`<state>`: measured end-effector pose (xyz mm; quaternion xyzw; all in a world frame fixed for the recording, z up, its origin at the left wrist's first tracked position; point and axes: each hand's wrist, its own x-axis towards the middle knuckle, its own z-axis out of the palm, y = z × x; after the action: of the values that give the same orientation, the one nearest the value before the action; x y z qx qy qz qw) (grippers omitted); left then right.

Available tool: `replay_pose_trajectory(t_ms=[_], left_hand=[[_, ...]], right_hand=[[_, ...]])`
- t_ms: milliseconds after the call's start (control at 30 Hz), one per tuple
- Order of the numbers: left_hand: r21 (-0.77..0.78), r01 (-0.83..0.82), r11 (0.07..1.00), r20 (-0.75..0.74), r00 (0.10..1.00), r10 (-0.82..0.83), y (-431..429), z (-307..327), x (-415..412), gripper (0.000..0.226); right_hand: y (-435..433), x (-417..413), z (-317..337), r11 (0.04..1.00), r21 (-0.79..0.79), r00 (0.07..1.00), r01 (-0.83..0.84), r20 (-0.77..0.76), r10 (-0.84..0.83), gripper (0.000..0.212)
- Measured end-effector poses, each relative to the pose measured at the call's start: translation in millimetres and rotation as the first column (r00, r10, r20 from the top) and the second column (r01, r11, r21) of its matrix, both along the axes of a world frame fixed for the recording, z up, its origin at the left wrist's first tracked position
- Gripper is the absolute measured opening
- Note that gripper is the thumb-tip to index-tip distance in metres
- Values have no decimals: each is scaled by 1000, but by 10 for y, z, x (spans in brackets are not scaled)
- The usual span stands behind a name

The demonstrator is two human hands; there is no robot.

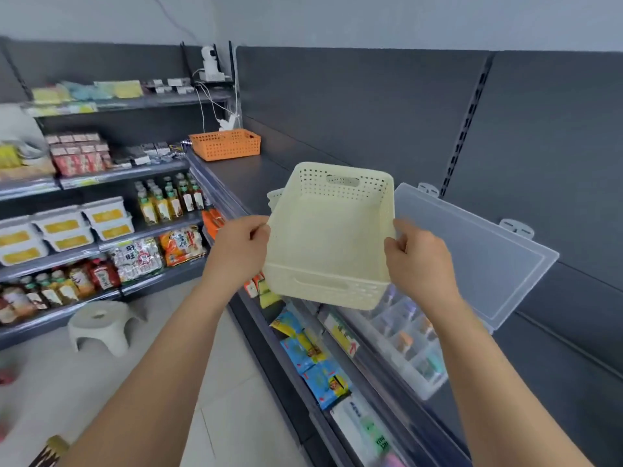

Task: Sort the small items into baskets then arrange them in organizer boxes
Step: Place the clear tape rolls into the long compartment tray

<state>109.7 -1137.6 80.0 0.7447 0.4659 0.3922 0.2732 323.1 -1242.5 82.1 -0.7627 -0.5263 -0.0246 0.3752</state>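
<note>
A cream rectangular plastic basket [330, 237], its walls pierced with rows of small holes, a slot handle in each short end and a smooth solid floor, is held in the air, tilted so its open top faces the camera. The left hand [236, 247] grips its left rim with curled fingers; the right hand [418, 257] pinches its right rim. Behind its left corner peeks the edge of a second cream perforated basket [274, 197]. Below and right of it lies a clear compartmented plastic organizer box [404, 342], its frosted flat lid [478, 251] swung open. Well beyond it an orange lattice plastic basket [225, 144] sits on the dark grey matte shelf [249, 176].
</note>
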Motion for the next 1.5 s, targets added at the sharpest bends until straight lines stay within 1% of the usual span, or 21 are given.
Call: replay_pose_trajectory(t_ms=[133, 233, 400, 500, 633, 700, 800, 900, 1000, 1067, 1233, 1367, 1500], left_hand=[[-8, 29, 1000, 0, 1000, -29, 626, 54, 93, 30], [-15, 82, 996, 22, 996, -82, 1072, 77, 149, 30], [-11, 210, 978, 15, 978, -209, 1906, 54, 211, 30], [-44, 310, 950, 15, 951, -310, 2402, 46, 254, 30], [-82, 440, 894, 31, 898, -439, 2978, 63, 333, 22], [-105, 494, 863, 41, 869, -492, 3204, 59, 392, 22], [-130, 557, 820, 34, 829, -558, 3443, 31, 508, 19], [-158, 594, 789, 40, 802, -596, 3621, -37, 625, 18], [-183, 598, 780, 32, 797, -603, 3762, -113, 714, 14], [-197, 603, 773, 28, 792, -610, 3825, -136, 774, 17], [-187, 631, 753, 22, 769, -639, 3933, -193, 913, 36], [-187, 680, 709, 30, 726, -687, 4022, -226, 1044, 29], [-201, 732, 651, 29, 668, -743, 4098, -271, 1112, 29]], right_hand=[[501, 65, 136, 999, -20, 999, 40, -3, -40, 17], [850, 62, 169, 997, -31, 997, 77, -8, -78, 26], [1440, -12, 101, 978, -54, 979, 203, -5, -203, 15], [1770, -111, 83, 953, -60, 955, 296, -8, -297, 14], [2129, -243, 95, 909, -76, 911, 409, -21, -412, 14], [2263, -295, 107, 885, -73, 886, 460, -29, -463, 15], [2396, -314, 90, 852, -78, 852, 517, -44, -521, 17], [2509, -273, 31, 827, -95, 827, 554, -52, -560, 10], [2625, -222, -17, 818, -126, 821, 561, -37, -569, 10], [2680, -182, -41, 814, -132, 818, 565, -36, -574, 12], [2758, -162, -89, 781, -119, 786, 613, -7, -618, 16], [2780, -186, -40, 741, -109, 745, 663, -2, -667, 19], [2823, -300, -34, 677, -139, 686, 723, 24, -727, 20]])
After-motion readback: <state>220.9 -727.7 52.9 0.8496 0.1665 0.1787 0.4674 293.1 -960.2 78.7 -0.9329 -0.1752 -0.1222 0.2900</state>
